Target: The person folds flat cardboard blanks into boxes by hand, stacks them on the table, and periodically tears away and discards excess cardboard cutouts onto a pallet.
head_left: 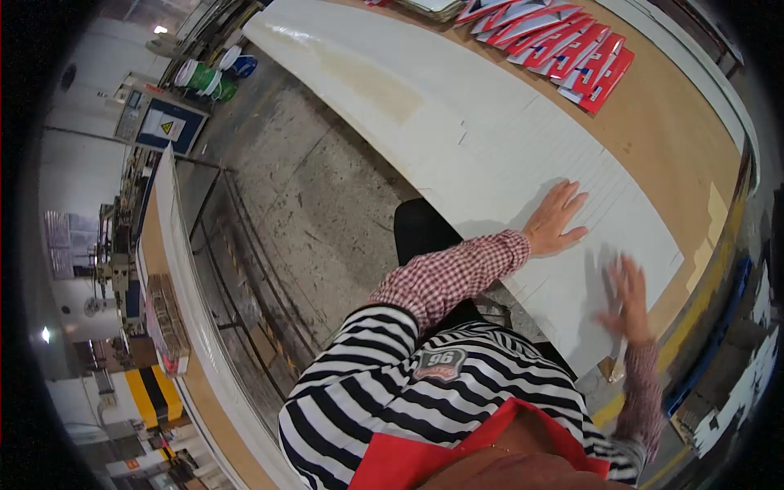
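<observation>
My left hand (557,219) lies on the white surface (490,155) of the workbench, its fingers stretched out and holding nothing. Close to the bench's near right end, my right hand (627,296) is smeared by motion, with fingers spread and nothing seen in them. Whether it touches the white surface cannot be made out. Thin lines and small dark marks run across the white surface near my left hand. Farther along the bench lies an overlapping row of red and white printed packets (563,53), apart from both hands.
Brown board (653,155) covers the far side of the bench. To the left, beyond the concrete floor (302,171), stands another long table (208,367) with a stack on it. Buckets (204,80) and a control cabinet (163,121) are at the upper left. Cardboard pieces (719,400) lie at the right.
</observation>
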The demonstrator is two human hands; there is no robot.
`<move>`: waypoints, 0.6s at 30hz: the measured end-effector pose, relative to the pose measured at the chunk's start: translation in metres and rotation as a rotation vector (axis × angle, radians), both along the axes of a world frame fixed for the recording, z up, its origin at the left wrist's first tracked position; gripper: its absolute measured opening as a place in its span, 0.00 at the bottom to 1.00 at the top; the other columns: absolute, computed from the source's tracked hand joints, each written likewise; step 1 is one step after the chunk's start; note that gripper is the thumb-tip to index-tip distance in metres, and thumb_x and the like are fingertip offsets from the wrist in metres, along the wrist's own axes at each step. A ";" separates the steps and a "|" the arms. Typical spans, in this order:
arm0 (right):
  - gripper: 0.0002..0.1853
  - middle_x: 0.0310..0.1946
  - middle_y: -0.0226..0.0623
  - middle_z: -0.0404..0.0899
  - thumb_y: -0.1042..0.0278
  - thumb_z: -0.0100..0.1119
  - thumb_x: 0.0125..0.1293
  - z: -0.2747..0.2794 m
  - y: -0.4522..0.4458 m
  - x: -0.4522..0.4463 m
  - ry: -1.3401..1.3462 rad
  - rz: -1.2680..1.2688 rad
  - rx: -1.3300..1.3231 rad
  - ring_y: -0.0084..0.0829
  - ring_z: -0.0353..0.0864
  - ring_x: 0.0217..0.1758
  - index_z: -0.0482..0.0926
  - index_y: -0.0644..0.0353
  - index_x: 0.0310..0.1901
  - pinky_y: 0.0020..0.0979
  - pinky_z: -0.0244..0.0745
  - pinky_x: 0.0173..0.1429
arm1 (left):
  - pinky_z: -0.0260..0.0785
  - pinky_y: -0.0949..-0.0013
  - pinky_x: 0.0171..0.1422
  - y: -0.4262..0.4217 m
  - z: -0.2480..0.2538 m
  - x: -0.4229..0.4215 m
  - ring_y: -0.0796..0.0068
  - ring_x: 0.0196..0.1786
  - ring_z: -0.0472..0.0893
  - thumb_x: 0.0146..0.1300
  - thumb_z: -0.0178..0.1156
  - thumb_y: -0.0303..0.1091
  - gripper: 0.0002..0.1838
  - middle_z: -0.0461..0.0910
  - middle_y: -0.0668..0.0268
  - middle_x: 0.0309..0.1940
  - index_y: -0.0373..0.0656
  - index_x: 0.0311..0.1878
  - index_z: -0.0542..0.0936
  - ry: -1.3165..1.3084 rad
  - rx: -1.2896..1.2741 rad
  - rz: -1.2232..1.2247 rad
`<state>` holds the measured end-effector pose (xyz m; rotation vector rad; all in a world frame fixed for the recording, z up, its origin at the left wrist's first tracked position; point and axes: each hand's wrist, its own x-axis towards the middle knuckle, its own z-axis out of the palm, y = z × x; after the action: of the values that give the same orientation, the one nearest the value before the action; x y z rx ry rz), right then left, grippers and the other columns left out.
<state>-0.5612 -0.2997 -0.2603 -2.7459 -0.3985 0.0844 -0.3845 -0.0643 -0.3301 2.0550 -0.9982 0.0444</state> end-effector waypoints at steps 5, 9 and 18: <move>0.75 0.78 0.50 0.42 0.55 0.85 0.19 0.013 0.038 -0.105 0.246 -0.009 -0.169 0.54 0.39 0.81 0.51 0.55 0.76 0.58 0.39 0.79 | 0.42 0.46 0.79 -0.007 -0.001 -0.009 0.41 0.75 0.52 0.66 0.57 0.53 0.35 0.57 0.44 0.69 0.37 0.68 0.66 -0.074 0.068 -0.046; 0.75 0.78 0.52 0.42 0.55 0.85 0.20 0.023 0.044 -0.121 0.298 -0.034 -0.206 0.56 0.39 0.81 0.49 0.58 0.76 0.60 0.39 0.79 | 0.43 0.45 0.79 -0.018 -0.003 -0.013 0.39 0.75 0.53 0.67 0.54 0.56 0.37 0.59 0.42 0.68 0.37 0.68 0.66 -0.069 0.083 -0.090; 0.58 0.77 0.57 0.40 0.65 0.74 0.45 0.016 0.049 -0.148 0.280 -0.195 -0.130 0.66 0.41 0.78 0.48 0.63 0.76 0.61 0.47 0.76 | 0.59 0.55 0.74 -0.024 0.010 -0.008 0.52 0.67 0.69 0.62 0.53 0.25 0.22 0.72 0.53 0.63 0.43 0.62 0.75 0.101 -0.087 -0.415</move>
<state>-0.7095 -0.2509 -0.2441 -2.8278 -0.0500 0.4521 -0.3928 -0.0883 -0.3206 1.7194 -1.3145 -0.2259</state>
